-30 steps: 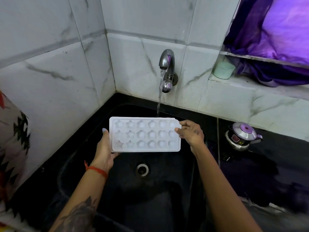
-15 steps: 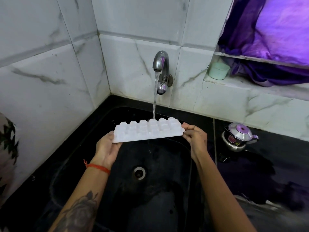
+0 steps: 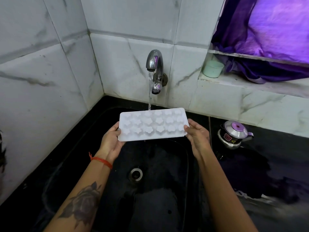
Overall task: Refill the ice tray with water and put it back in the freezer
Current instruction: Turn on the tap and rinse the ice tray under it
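Ice tray (image 3: 153, 125), white, star and flower moulds: held level above the black sink (image 3: 167, 206), spanning the gap between both hands, its far edge under the water stream (image 3: 149, 91) from the tap (image 3: 154, 62).
Left hand (image 3: 111, 142): fingers curled round the tray's left short end.
Right hand (image 3: 198, 133): thumb and fingers pinching the right short end.
Surroundings: marble-look wall tiles; wet black counter bearing a small steel kettle (image 3: 234, 134); green cup (image 3: 213, 69) on the ledge; purple cloth (image 3: 267, 30) above.
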